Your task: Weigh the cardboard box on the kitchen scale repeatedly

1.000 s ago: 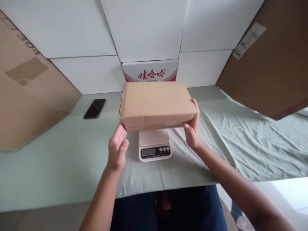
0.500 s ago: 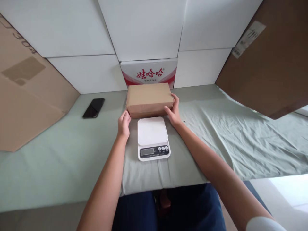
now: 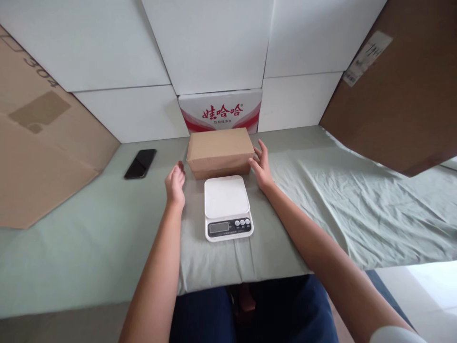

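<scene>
The brown box (image 3: 219, 151) sits just behind the white scale (image 3: 227, 206). The left hand (image 3: 174, 183) and right hand (image 3: 262, 167) wait beside the box, fingers apart, holding nothing.

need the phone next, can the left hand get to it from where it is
Probably yes. The left hand is open and holds nothing, and the phone lies face up on the green cloth off to its left, with only bare cloth between them.
</scene>
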A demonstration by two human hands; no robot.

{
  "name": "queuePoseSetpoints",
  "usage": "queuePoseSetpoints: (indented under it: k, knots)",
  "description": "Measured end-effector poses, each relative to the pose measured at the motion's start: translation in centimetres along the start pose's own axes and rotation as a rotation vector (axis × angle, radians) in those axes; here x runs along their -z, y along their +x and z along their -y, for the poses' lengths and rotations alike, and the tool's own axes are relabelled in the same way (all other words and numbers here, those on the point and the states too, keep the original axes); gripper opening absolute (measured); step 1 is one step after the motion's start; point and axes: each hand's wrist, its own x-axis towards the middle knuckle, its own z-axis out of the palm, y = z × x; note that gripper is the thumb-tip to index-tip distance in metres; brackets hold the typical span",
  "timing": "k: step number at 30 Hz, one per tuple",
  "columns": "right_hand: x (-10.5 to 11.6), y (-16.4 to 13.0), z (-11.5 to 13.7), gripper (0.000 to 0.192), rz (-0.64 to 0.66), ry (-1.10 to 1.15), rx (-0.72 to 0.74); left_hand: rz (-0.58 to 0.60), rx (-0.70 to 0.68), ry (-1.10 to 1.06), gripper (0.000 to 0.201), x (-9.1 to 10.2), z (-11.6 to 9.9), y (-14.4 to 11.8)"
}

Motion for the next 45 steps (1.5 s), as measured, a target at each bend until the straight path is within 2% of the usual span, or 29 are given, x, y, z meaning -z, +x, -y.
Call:
queuePoseSetpoints:
  k: [5, 9, 11, 16, 20, 26, 32, 40, 45]
  knots:
    - [-0.2, -0.1, 0.0, 0.106, 0.066, -0.013, 0.054, 0.068, 0.010, 0.025, 0.074, -0.4, 0.6, 0.0]
    - [-0.4, -0.5, 0.5, 0.106, 0.084, -0.017, 0.048, 0.151, 0.003, 0.006, 0.071, -1.2, 1.0, -0.4]
    - [-0.4, -0.6, 0.5, 0.108, 0.087, -0.024, 0.038, 0.152, 0.028, -0.002, 0.071, -1.4, 1.1, -0.4]
    - [-0.4, -0.5, 0.4, 0.115, 0.105, -0.046, 0.037, 0.148, 0.074, -0.002, 0.093, -1.6, 1.3, -0.3]
    - [-0.4, -0.6, 0.3, 0.114, 0.117, -0.119, 0.107, 0.160, 0.027, 0.008, 0.106, -1.9, 0.8, -0.8]
    - [-0.5, -1.3, 0.2, 0.119, 0.061, -0.206, 0.255, 0.171, -0.105, 0.010, 0.099, -2.2, -0.9, -2.3]
    - [0.0, -4.3, 1.3, 0.108, 0.049, -0.236, 0.286, 0.237, -0.209, 0.072, 0.081, -0.3, -2.7, -6.3]
    - [2.3, -12.5, 2.9, 0.094, 0.147, -0.197, 0.200, 0.251, -0.240, 0.092, 0.091, 3.4, -3.1, -13.4]
    - [2.7, -14.2, 3.4, 0.092, 0.131, -0.204, 0.177, 0.223, -0.182, 0.106, 0.094, 4.5, -2.5, -15.3]
